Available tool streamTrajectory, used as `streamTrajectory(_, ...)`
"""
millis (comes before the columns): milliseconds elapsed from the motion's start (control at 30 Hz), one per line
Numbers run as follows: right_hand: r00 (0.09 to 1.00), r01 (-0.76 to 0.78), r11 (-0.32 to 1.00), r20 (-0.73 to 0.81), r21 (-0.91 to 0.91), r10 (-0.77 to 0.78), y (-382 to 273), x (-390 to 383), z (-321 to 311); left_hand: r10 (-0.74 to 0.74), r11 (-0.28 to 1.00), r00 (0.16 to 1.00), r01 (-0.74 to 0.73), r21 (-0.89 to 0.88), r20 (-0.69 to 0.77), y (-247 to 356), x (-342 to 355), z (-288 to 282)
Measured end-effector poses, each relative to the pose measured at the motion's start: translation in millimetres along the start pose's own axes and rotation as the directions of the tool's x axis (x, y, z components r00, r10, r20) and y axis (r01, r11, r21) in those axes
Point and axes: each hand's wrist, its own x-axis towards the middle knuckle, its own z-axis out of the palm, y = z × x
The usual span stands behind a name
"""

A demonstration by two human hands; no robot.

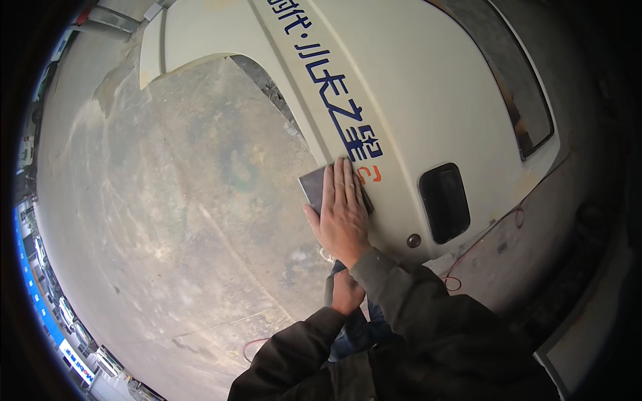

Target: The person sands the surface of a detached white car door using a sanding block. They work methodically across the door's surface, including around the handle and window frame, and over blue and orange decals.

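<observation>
My right hand (342,212) lies flat, fingers extended, on a dark rectangular abrasive sheet (312,183) against the cream vehicle body panel (428,113). The sheet is beside red marks (371,174) at the end of a strip of large dark-blue lettering. Below, my left hand (348,293) is partly behind my right forearm; its fingers are mostly hidden, and I cannot tell what it holds. A black recessed part (443,202) and a small round fitting (414,240) sit to the right of my hands on the panel.
The panel has a large cutout at left, showing stained concrete floor (167,200), and a window opening (535,120) at right. A red hose (453,281) runs beneath its lower right edge. At far left are parked vehicles (67,311) and a blue banner (37,294).
</observation>
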Motion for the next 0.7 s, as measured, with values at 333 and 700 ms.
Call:
streamTrajectory(333, 0.994, 0.041, 0.996, -0.093, -0.082, -0.049, -2, 119, 30, -0.162, 0.986, 0.985, 0.164, -0.042, 0.059, 12, -2, 3)
streamTrajectory(700, 0.991, 0.089, 0.995, -0.094, -0.052, -0.094, 7, 113, 25, -0.32, 0.942, 0.943, 0.327, -0.071, 0.095, 16, 3, 5)
